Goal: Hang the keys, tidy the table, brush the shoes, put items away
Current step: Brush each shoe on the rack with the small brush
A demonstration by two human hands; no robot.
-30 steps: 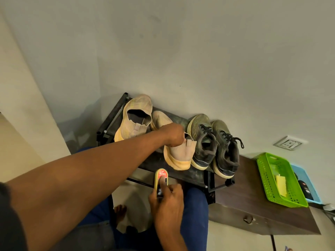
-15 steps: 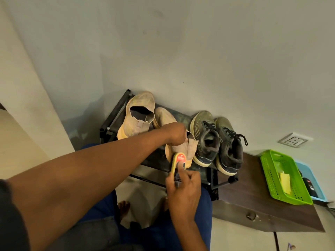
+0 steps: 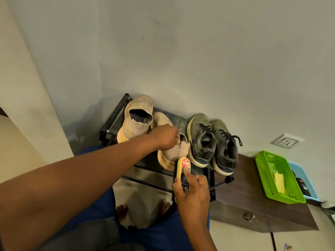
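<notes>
Brush at beige shoe's heel
Left hand (image 3: 165, 135) grips shoe (image 3: 173, 150) collar; right hand (image 3: 192, 192) holds brush (image 3: 182, 167) at rack (image 3: 112, 124) front edge.

Beige shoes (image 3: 137, 122), olive pair (image 3: 201, 140) (black laces), green perforated basket (image 3: 290, 194), possibly yellow brush (image 3: 182, 168).

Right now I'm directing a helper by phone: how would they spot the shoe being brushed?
Find the black shoe rack against the wall. Four shoes stand on it; the beige slip-on, second from the left, is gripped by the left hand. Unlike its laced dark neighbour, a yellow brush touches its heel.
</notes>
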